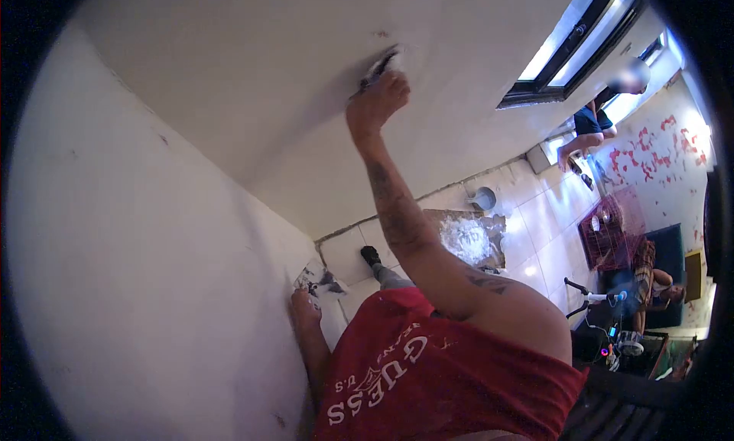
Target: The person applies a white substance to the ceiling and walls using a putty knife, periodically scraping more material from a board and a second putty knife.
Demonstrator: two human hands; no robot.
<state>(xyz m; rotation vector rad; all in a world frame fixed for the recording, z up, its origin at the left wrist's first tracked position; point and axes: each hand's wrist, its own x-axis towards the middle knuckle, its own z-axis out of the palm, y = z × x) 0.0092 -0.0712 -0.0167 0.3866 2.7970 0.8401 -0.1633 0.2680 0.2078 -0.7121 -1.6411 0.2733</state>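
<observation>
My right hand [378, 103] is raised against the pale wall [283, 82], its fingers closed on a putty knife [382, 65]. White paste smears the dark blade, which lies against the wall surface. Lower on the left, my left hand [306, 305] is closed around a flat, paste-smeared tool [319, 277] with white and dark patches. Its exact kind is hard to make out. That hand is beside the adjoining white wall [153, 250].
A sheet with white powder [466, 238] lies on the tiled floor beside a grey dipper [483, 199]. Beyond are a pink wire cage [612, 228], a seated person [592, 120] under the window [577, 43], and another person [650, 280] at the right.
</observation>
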